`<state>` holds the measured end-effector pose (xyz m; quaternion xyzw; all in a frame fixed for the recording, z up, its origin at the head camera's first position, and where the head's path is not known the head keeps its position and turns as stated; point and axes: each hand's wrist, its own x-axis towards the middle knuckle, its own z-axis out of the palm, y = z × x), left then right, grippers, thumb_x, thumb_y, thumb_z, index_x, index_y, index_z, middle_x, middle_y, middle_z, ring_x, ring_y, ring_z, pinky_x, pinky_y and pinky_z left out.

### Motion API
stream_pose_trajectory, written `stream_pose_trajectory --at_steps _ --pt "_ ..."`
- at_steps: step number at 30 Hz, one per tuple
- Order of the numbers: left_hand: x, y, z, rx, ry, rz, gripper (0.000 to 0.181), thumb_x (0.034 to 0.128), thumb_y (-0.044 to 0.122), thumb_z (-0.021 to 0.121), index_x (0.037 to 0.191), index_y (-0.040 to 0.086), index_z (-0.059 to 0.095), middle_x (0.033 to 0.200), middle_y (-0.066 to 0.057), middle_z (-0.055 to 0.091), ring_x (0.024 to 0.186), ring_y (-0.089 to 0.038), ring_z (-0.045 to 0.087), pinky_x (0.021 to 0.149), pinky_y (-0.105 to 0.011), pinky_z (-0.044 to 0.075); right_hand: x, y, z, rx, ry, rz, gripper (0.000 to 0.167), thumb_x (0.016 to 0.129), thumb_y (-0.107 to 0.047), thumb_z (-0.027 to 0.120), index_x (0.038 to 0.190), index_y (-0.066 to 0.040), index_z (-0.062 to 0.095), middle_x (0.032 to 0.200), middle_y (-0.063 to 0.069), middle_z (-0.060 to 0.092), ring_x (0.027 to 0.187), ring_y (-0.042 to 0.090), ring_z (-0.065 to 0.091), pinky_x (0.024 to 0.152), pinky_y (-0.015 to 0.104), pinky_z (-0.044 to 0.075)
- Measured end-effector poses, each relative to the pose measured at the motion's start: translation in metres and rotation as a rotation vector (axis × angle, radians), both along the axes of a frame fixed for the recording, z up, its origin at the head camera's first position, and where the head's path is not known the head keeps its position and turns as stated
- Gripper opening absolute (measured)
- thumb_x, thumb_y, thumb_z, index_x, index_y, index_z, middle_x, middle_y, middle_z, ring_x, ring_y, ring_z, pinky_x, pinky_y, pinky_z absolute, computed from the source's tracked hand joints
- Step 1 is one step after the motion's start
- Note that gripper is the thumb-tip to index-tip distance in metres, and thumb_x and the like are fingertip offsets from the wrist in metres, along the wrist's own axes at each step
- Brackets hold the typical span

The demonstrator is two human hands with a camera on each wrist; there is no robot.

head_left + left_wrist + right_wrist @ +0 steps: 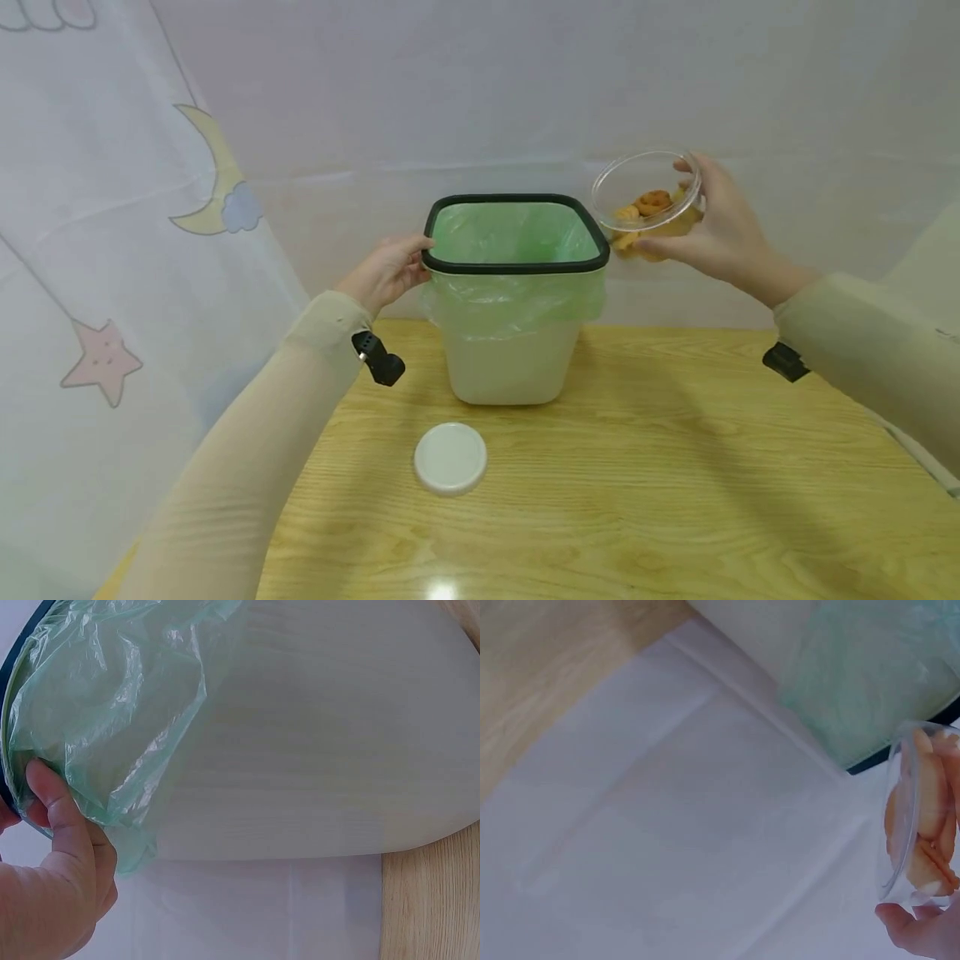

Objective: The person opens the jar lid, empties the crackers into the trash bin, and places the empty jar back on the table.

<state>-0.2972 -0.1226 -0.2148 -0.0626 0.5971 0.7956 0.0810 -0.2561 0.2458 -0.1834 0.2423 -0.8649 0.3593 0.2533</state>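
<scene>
A pale trash can with a black rim ring stands upright on the table, lined with a thin green bag that hangs over its outside. At the can's left edge, my left hand pinches the rim, thumb and fingers on either side. My right hand grips a clear round tub just beside the rim's right corner. Cookies lie inside the tub, whose mouth looks tilted. Part of the right hand falls outside the right wrist view.
A round white lid lies flat in front of the can on the wooden table. Behind stands a pale cloth backdrop, printed with a moon and a star on the left. Each wrist wears a small black device.
</scene>
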Motion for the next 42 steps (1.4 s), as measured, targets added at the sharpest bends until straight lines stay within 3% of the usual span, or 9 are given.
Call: stream_pose_trajectory --at_steps 4,8,14,21,25,30,36,42 --pt "0.001 -0.001 -0.001 -0.006 0.004 -0.009 0.005 0.0965 0.004 0.054 0.099 0.006 0.050 0.101 -0.006 0.039 0.061 -0.009 0.044 0.056 -0.020 0.046 -0.006 -0.005 0.016 0.158 0.011 0.020 0.100 0.072 -0.007 0.084 0.151 0.001 0.023 0.145 0.028 0.034 0.133 0.047 0.031 0.109 0.062 0.022" --pt "0.001 -0.001 -0.001 0.012 0.005 -0.005 0.005 0.0961 0.003 0.054 0.099 0.005 0.050 0.102 -0.006 0.037 0.061 -0.009 0.044 0.055 -0.020 0.045 -0.013 -0.010 0.031 0.258 -0.058 0.025 0.102 0.076 -0.015 0.083 0.152 0.002 0.018 0.147 0.030 0.030 0.135 0.049 0.027 0.108 0.064 0.021" --pt "0.002 -0.004 0.000 0.007 0.013 -0.006 0.007 0.0952 0.003 0.054 0.100 0.005 0.049 0.097 -0.005 0.038 0.058 -0.009 0.043 0.054 -0.021 0.045 -0.025 -0.016 0.043 0.347 -0.141 0.053 0.106 0.077 -0.018 0.083 0.154 0.000 0.012 0.149 0.031 0.025 0.136 0.050 0.025 0.107 0.067 0.020" --pt "0.002 -0.004 0.000 -0.022 0.032 -0.007 0.005 0.0944 0.003 0.053 0.095 0.004 0.048 0.090 -0.004 0.038 0.056 -0.009 0.042 0.052 -0.020 0.043 -0.033 -0.026 0.053 0.429 -0.119 0.082 0.101 0.075 -0.021 0.084 0.151 0.002 0.020 0.139 0.031 0.039 0.127 0.048 0.036 0.103 0.066 0.028" --pt "0.001 -0.003 0.001 -0.046 0.026 0.007 0.004 0.0939 0.003 0.053 0.095 0.004 0.050 0.089 -0.004 0.038 0.055 -0.009 0.042 0.052 -0.020 0.043 -0.034 -0.034 0.059 0.550 -0.124 0.033 0.111 0.076 -0.032 0.084 0.152 0.005 0.012 0.146 0.032 0.031 0.130 0.049 0.032 0.104 0.065 0.026" --pt "0.001 -0.002 0.000 -0.058 0.018 0.015 0.006 0.0942 0.003 0.052 0.099 0.004 0.049 0.089 -0.004 0.038 0.053 -0.009 0.042 0.051 -0.019 0.043 -0.034 -0.043 0.063 0.668 -0.203 -0.056 0.123 0.075 -0.046 0.082 0.156 -0.005 -0.001 0.157 0.027 0.011 0.139 0.052 0.013 0.105 0.071 0.013" --pt "0.000 -0.002 -0.001 -0.042 0.014 0.018 0.011 0.0936 0.002 0.052 0.102 0.003 0.046 0.090 -0.004 0.038 0.051 -0.008 0.042 0.050 -0.019 0.044 -0.034 -0.050 0.064 0.720 -0.223 -0.099 0.123 0.073 -0.047 0.082 0.156 -0.009 -0.001 0.157 0.027 0.011 0.137 0.055 0.012 0.101 0.076 0.009" --pt "-0.003 -0.002 -0.003 -0.062 0.029 0.021 0.010 0.0932 0.001 0.051 0.101 0.003 0.045 0.092 -0.005 0.040 0.050 -0.008 0.045 0.050 -0.018 0.045 -0.034 -0.058 0.061 0.783 -0.167 -0.091 0.116 0.076 -0.041 0.081 0.156 -0.008 0.003 0.156 0.027 0.013 0.137 0.055 0.012 0.098 0.078 0.011"
